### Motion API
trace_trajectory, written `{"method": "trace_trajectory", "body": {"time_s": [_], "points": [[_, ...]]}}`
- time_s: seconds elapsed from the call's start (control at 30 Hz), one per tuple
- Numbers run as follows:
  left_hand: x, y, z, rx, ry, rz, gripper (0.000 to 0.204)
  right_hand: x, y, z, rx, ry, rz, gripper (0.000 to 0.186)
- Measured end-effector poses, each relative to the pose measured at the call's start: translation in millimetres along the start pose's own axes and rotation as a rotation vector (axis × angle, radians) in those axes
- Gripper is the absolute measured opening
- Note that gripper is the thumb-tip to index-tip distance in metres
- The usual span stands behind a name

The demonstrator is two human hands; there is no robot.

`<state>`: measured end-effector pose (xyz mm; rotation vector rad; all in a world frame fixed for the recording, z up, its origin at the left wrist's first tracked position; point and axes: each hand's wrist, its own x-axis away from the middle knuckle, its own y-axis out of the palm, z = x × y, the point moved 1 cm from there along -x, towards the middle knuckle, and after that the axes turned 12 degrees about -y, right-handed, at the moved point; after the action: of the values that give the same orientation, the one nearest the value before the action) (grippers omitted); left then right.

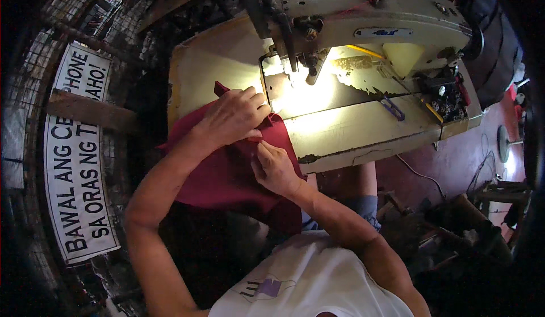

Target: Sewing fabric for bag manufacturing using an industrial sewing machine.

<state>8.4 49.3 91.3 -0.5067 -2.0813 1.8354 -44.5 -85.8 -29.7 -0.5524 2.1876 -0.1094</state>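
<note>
A piece of dark red cloth lies over the near left edge of the sewing table and hangs down in front of me. My left hand is closed on its upper part, with the fingers bent over a fold. Just below and to the right, my right hand pinches the cloth's edge between thumb and fingers. The two hands are close together. Right of them, a folded bit of the cloth stands up near the lit bed of the sewing machine. The cloth is apart from the needle area.
Thread snips with blue handles lie on the table, right of the needle. A yellow pencil rests behind them. Several bobbins sit in a tray at the right end. A lettered sign hangs on wire mesh at left.
</note>
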Motion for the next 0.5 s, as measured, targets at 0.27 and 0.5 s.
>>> {"method": "trace_trajectory", "body": {"time_s": [0.27,0.5], "points": [[11,-24,-34,0.465,-0.438,-0.152,0.024,-11,-7,5,-0.114,0.191,0.025,0.035],[-9,2,-51,0.612,-0.409,-0.172,0.025,-16,-14,1,-0.264,0.165,0.071,0.050]]}}
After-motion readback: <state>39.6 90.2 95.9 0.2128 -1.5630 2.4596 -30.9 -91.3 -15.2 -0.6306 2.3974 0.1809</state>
